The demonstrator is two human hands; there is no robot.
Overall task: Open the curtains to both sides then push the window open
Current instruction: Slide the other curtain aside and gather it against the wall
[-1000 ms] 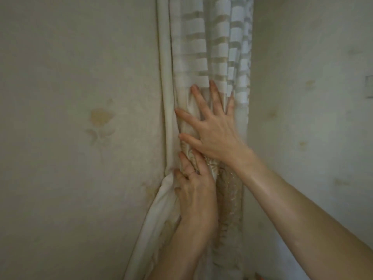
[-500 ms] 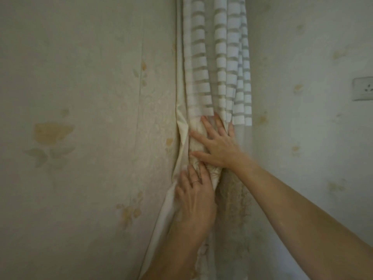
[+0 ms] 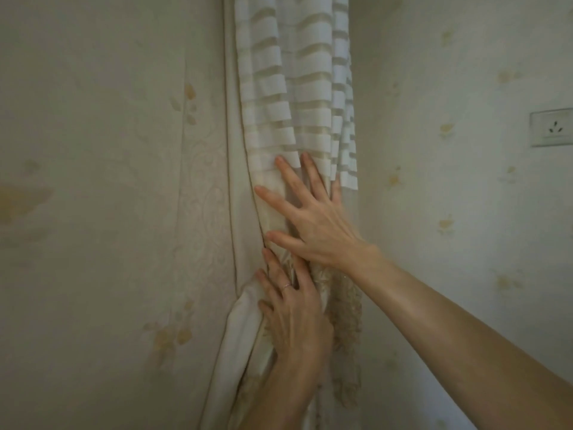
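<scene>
You are at the step of pressing the gathered curtain (image 3: pixel 297 125) to the side, into the corner where the two walls meet. Both your hands lie flat on the cloth: the right hand (image 3: pixel 313 225) is above with its fingers (image 3: pixel 290 178) spread wide, the left hand (image 3: pixel 294 318) is just below it, fingers less spread and pushed into the folds, holding nothing closed. To do it well, I think you should keep the palms flat and push sideways along the wall, so that the folds stack and do not spring out again. The curtain is a bunch of layers: a sheer one with white stripes on top, a plain cream layer (image 3: pixel 238 336) at the left, and lace (image 3: pixel 347 321) low down. The window is not in view
</scene>
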